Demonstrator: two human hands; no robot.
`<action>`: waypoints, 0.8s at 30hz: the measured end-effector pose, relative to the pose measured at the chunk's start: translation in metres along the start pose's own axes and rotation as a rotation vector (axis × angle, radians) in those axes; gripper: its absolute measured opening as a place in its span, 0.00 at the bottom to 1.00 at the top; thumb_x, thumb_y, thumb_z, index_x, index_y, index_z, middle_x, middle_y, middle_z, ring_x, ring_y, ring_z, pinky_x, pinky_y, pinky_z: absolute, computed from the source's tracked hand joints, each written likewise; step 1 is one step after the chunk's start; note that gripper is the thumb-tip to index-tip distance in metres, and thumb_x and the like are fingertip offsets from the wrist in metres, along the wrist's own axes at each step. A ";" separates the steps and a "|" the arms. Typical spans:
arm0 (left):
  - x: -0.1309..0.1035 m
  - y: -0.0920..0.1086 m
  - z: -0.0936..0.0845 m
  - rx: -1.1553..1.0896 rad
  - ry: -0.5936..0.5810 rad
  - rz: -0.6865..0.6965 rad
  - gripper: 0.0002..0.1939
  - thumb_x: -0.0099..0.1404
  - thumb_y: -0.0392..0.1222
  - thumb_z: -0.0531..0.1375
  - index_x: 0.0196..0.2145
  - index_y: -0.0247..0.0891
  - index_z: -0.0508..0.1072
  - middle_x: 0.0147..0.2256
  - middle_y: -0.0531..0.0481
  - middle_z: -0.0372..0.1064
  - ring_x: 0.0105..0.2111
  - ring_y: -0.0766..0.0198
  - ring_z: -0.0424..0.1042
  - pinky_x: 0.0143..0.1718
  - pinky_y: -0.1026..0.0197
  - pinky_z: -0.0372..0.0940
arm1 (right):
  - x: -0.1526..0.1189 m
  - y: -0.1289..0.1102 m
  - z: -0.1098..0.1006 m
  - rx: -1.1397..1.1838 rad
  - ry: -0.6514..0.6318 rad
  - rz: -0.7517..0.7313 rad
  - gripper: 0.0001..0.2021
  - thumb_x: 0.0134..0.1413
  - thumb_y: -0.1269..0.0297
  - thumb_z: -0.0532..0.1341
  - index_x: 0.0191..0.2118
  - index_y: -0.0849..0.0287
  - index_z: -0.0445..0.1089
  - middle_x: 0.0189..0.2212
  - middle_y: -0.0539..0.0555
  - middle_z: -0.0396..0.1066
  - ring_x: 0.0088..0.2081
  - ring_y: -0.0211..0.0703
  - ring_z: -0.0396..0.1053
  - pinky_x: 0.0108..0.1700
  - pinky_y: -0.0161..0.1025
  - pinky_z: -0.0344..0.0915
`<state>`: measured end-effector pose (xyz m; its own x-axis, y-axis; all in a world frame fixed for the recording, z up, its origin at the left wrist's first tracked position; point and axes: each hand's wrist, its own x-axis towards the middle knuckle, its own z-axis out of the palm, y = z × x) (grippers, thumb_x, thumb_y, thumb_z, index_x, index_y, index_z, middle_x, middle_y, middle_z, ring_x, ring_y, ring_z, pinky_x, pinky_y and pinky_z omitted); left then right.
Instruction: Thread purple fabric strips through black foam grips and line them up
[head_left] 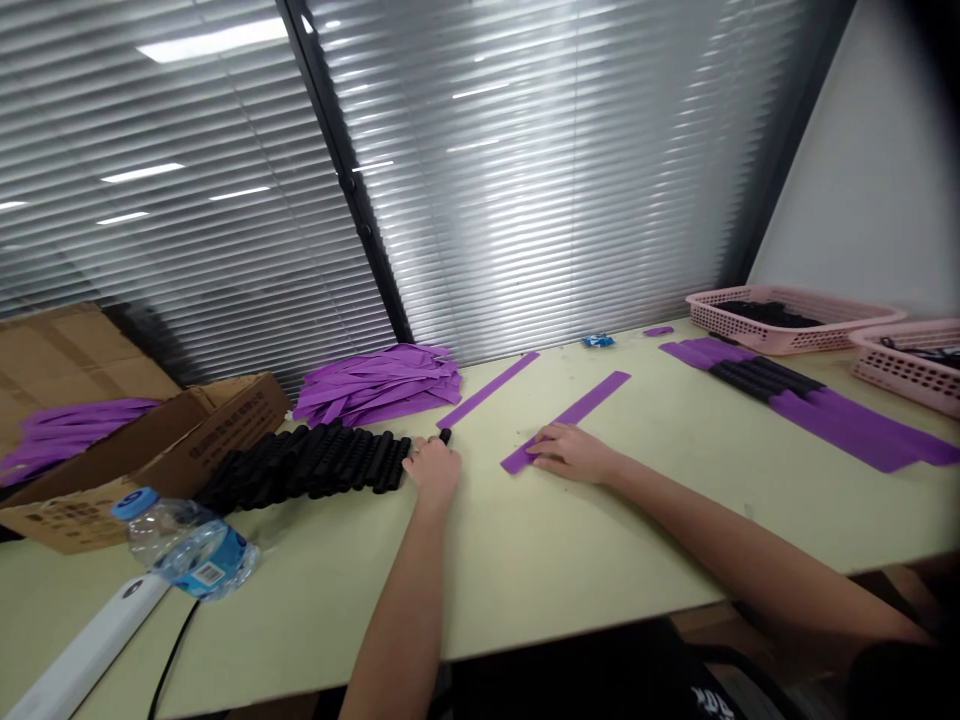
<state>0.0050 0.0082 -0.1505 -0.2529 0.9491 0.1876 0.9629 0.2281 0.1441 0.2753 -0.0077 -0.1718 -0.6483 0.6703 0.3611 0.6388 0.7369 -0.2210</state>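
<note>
Tabletop (pixel 525 560), pale green, bare at the near edge where both forearms cross it.

Water bottle (pixel 187 548), lying on its side at near left, beside a white bar (pixel 82 655) and a black cable.

Left hand (pixel 435 468), loosely curled, fingertips closing on one small black cylinder (pixel 445 436) at the right end of the row of black cylinders (pixel 315 462); whether that piece is fully gripped or only touched cannot be told.

Right hand (pixel 571 452), flat and spread, palm down, pressing the near end of a purple strip (pixel 566 421). The strip's long axis runs from that hand away and to the right, so the right hand is at its near tip, while the black piece sits just to the left, apart from it, under the left hand.

Second purple strip (pixel 489 390), parallel, lying between the two hands and farther back, untouched.

Cardboard box (pixel 150 450), at left, purple strips inside.

Heap of purple strips (pixel 382 382), behind the black row.

Laid-out purple strips with black cylinders (pixel 810 400) (far right, in a band).

Pink baskets (pixel 787 318), at the far right corner, dark contents.

Window blinds (pixel 525 180), closed, along the back.
</note>
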 end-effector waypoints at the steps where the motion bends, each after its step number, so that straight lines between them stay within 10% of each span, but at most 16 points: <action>1: -0.001 0.000 -0.001 0.000 -0.001 0.003 0.14 0.60 0.36 0.53 0.44 0.30 0.69 0.46 0.34 0.65 0.45 0.45 0.70 0.45 0.46 0.57 | 0.000 0.000 0.000 -0.006 -0.003 0.003 0.19 0.63 0.54 0.51 0.50 0.54 0.72 0.44 0.59 0.70 0.44 0.48 0.67 0.47 0.46 0.64; 24: -0.028 0.034 -0.005 -0.185 -0.057 0.656 0.10 0.67 0.37 0.53 0.46 0.43 0.64 0.45 0.47 0.64 0.45 0.58 0.67 0.47 0.58 0.59 | 0.000 -0.001 0.001 -0.039 0.022 -0.017 0.18 0.62 0.54 0.52 0.50 0.56 0.71 0.41 0.60 0.70 0.43 0.48 0.67 0.47 0.46 0.63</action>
<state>0.0444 -0.0122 -0.1458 0.3875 0.8896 0.2418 0.8822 -0.4339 0.1829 0.2742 -0.0082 -0.1725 -0.6499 0.6554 0.3847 0.6440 0.7437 -0.1792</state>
